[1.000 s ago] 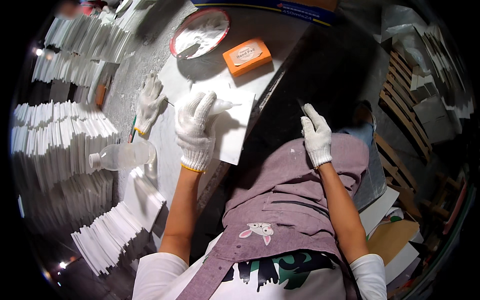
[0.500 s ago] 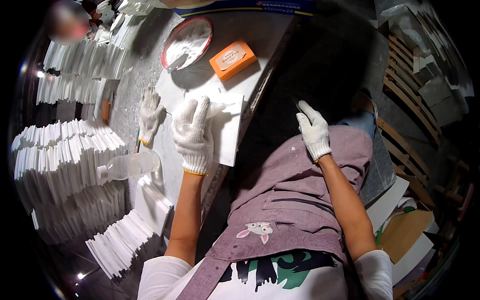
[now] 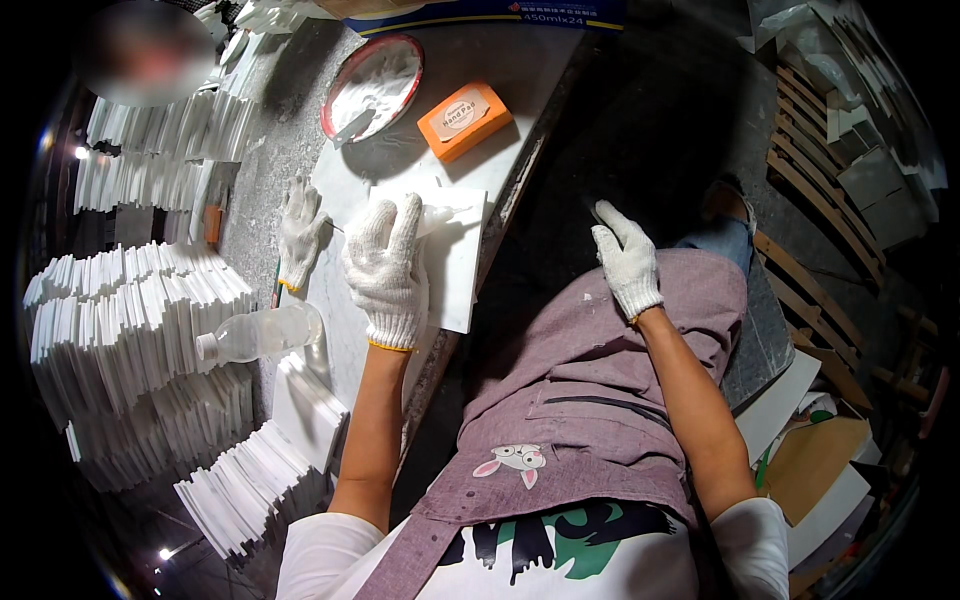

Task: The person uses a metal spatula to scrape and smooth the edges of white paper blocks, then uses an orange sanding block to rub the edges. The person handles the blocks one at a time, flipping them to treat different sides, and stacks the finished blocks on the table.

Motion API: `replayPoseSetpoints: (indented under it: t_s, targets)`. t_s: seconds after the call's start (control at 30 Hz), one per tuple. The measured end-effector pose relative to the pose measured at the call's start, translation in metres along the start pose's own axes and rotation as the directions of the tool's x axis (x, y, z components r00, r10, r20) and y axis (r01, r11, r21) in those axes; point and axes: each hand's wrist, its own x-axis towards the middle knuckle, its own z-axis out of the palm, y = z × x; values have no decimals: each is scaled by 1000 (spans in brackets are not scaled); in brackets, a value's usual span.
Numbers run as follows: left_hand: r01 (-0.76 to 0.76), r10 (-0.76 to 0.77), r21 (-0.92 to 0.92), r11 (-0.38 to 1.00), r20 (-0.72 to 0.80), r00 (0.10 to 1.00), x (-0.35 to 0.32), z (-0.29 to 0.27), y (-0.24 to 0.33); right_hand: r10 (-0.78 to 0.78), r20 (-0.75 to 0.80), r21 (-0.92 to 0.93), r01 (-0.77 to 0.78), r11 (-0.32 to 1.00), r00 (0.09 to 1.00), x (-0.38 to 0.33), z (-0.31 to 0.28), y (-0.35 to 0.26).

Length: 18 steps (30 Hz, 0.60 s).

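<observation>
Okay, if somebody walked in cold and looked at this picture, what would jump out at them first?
Probably the left hand in a white knitted glove, pressed flat on a white rectangular tile at the bench's edge, while the gloved right hand hovers over the mauve apron. Next, the bright orange rectangular block beside a red-rimmed dish of white powder, and fanned stacks of white tiles at left.

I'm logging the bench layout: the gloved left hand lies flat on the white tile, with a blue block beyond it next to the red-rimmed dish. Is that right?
Not quite: the block is orange, not blue, as the head view shows. The rest holds: the gloved left hand lies flat on the white tile, and the block sits beyond it next to the red-rimmed dish.
</observation>
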Motion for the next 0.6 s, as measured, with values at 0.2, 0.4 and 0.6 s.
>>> replayPoseSetpoints:
  t_s: [0.2,0.4,0.6]
  targets:
    - [-30,30,-11,999,-25,999,0,2,0,-12,-8,-1,12,1000,1000,0,1,2]
    - [-39,39,8,999,-25,999,1,2,1,9,3,3,-9,1000,1000,0,1,2]
    - [-55,55,-11,998,-34,998,4,-1,2,32,8,9,-32,999,999,-1,0,-1]
